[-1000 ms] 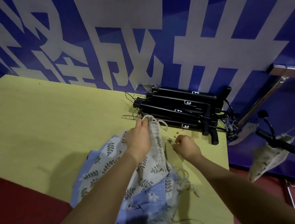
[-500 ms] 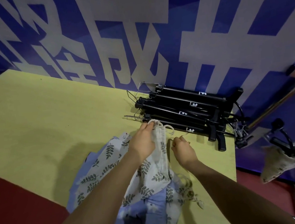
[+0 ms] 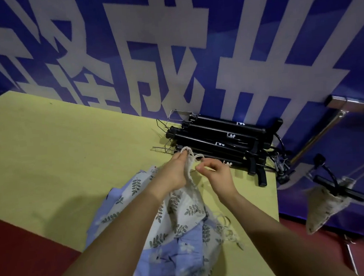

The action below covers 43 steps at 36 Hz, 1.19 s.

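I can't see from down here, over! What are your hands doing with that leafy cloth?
Left hand grips bunched edge of leafy cloth. Right hand curled beside it, grip unclear. Black hangers close behind.

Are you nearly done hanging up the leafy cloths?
Not yet. One hung cloth dangles from a hanger at the right. The left hand grips the top of a leafy cloth on the table while the right hand pinches its edge. It has no hanger yet, and the black hangers are stacked behind.
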{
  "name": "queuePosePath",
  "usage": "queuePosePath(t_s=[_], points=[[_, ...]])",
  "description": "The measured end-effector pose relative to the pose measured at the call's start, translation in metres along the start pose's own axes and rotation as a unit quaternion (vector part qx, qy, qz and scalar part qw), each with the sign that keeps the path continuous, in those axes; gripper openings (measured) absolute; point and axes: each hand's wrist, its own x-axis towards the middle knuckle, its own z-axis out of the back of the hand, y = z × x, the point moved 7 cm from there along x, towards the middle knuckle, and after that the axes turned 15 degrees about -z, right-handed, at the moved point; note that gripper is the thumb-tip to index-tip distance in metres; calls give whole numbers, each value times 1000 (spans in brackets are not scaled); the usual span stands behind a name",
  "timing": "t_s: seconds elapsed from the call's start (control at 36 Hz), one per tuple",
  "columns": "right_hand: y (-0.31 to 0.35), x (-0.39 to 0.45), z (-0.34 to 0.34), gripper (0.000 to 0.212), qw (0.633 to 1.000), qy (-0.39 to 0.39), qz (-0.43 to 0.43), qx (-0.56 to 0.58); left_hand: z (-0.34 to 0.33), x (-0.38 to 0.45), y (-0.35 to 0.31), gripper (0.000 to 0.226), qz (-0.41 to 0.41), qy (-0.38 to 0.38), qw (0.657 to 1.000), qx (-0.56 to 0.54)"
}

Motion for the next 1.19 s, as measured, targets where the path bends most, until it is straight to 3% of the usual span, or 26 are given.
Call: queuePosePath(t_s=[0.08,0.22,0.33,0.42,0.58,0.75,0.89,1.08,1.19], points=[[-3,-5,-10,3,1000,6,2,-22,10,-4,-1,86,3,2,1000,-6],[6,-12,-1,13,991,-70,6,111,29,-13,4,84,8,-17,1000,5],[22,-19,-4,12,991,-43,33,120,33,-19,5,84,4,-19,1000,-3],[26,-18,-9,12,997,-26,44,66,34,-22,1,86,6,-16,1000,-14],[28,-19,-36,19,977,-4,117,-178,42,-29,-5,86,-9,-17,999,-49],[38,-26,-43,32,959,-20,150,-240,53,-31,6,87,8,-56,996,-64],[44,-23,-36,18,947,-16,193,-255,51,-22,14,83,31,-91,994,-54],[52,13,-5,19,954,-63,126,-266,45,4,6,71,42,-134,988,-57],[49,45,10,36,929,-69,65,-359,48,22,1,70,33,-142,988,-57]])
